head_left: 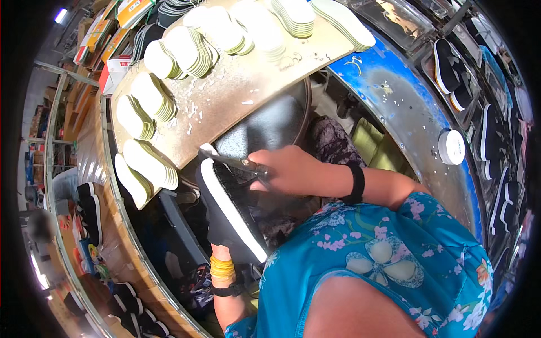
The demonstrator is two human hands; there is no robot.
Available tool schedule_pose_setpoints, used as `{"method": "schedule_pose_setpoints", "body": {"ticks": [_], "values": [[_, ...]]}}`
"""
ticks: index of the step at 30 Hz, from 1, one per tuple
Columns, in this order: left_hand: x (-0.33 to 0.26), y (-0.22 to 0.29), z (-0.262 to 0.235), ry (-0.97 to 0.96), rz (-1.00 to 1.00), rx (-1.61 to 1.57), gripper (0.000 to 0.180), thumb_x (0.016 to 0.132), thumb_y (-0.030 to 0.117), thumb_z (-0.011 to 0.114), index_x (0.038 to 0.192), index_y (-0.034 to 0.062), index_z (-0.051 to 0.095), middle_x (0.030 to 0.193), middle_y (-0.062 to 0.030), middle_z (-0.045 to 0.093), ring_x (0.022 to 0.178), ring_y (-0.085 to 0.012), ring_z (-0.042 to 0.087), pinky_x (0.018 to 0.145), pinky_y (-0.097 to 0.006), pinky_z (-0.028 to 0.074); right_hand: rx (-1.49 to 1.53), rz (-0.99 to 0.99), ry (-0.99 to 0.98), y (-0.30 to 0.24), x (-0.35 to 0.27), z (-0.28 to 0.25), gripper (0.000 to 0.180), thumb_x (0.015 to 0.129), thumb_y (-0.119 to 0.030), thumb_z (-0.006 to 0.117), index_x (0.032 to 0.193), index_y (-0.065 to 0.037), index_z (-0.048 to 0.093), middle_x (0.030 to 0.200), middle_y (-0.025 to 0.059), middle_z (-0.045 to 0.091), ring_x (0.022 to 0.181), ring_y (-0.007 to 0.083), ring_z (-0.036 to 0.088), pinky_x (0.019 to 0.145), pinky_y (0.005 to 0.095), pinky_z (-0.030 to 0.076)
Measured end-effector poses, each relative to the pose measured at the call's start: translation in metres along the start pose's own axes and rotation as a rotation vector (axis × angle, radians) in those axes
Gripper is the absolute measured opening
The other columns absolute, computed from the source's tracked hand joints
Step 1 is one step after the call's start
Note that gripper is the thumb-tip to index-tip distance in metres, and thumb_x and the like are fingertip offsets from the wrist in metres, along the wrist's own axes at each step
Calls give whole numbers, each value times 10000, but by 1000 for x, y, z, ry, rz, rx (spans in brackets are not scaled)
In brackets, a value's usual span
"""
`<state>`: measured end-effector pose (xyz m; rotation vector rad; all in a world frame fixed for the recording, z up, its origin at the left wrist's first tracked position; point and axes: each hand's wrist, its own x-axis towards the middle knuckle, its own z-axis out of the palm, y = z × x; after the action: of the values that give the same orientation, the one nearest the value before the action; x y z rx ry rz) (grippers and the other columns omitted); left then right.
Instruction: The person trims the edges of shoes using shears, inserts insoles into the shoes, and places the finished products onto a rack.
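Observation:
A black shoe [225, 211] with a white sole edge is tilted in front of me, toe pointing away. My left hand [221, 252] holds it from below; the fingers are hidden by the shoe, and only the wrist with yellow rubber bands shows. My right hand [284, 169] is closed around dark metal scissors [239, 163], whose blades lie across the shoe's toe. A small white piece [209, 149] sits at the blade tips; I cannot tell whether it is attached to the shoe.
A worn board [225, 107] ahead carries several stacks of pale insoles [191, 52] and white scraps. Below it is a round dark basin [265, 124]. On the right, a blue metal table [417, 112] bears a white round container [451, 147]. Black shoes [90, 211] lie at both sides.

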<state>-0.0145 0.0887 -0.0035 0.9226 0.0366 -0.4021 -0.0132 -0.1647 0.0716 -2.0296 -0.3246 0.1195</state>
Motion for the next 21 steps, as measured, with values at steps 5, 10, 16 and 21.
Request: {"method": "schedule_pose_setpoints", "body": {"ticks": [5,10,16,21], "values": [[-78,7,-33,-20,-32,-67,369,895,248,480,1193,31,483,1110,-139,564,963,-235,567,799,-363,490,59,-10,305,36,-2,-28,420,730,-380,678,983,-56,589,808,186,609,749,360,597,642,385,463],[-52,5,-29,35,20,-172,379,895,256,482,1201,34,477,1119,-140,561,969,-238,565,804,-367,490,-350,597,661,101,-62,-118,383,773,-303,629,1024,-16,585,884,200,627,828,313,622,707,370,464],[-30,1,-16,42,10,-308,391,894,265,484,1211,37,470,1128,-140,556,976,-242,563,810,-371,490,-992,1067,560,172,-176,-190,455,749,-276,598,1137,-55,506,932,264,600,910,391,577,797,446,457],[-28,0,-16,-10,-31,-379,401,894,273,486,1219,40,464,1137,-140,552,982,-245,562,815,-375,490,-1018,1167,301,137,-130,-185,409,759,-338,567,1101,-114,558,1009,188,605,943,356,576,782,432,467]]}}
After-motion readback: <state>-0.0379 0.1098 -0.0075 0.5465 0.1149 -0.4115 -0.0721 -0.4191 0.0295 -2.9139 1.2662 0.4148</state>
